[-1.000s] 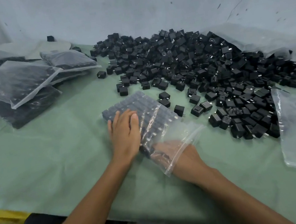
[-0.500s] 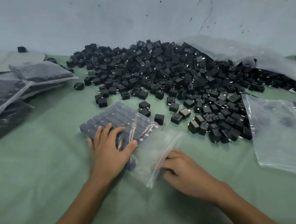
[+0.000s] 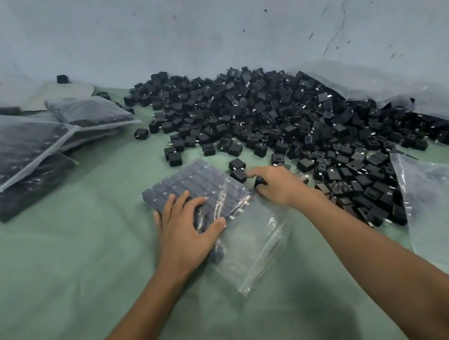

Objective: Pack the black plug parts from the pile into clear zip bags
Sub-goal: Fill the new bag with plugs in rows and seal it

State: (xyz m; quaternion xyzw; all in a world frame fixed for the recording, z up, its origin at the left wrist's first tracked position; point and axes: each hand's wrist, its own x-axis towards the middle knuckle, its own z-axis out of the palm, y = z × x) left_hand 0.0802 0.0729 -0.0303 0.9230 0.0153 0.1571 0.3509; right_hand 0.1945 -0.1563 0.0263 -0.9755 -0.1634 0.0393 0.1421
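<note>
A clear zip bag (image 3: 254,248) lies flat on the green table, its far half filled with neat rows of black plug parts (image 3: 190,182). My left hand (image 3: 185,228) presses on the filled part with spread fingers. A large pile of loose black plug parts (image 3: 282,114) covers the table behind and to the right. At the pile's near edge my right hand (image 3: 276,184) has its fingers curled round one black plug part (image 3: 260,181). Two loose parts (image 3: 237,169) lie just left of its fingertips.
Several filled zip bags (image 3: 11,152) are stacked at the far left. An empty clear bag (image 3: 445,212) lies at the right, overlapping the pile's edge. A large plastic sheet (image 3: 379,82) runs along the wall behind the pile. The green table cover (image 3: 71,265) spreads around the bag.
My right hand left the bag's open end and moved up to the pile's edge, where it took hold of a plug part. My left hand stayed on the bag.
</note>
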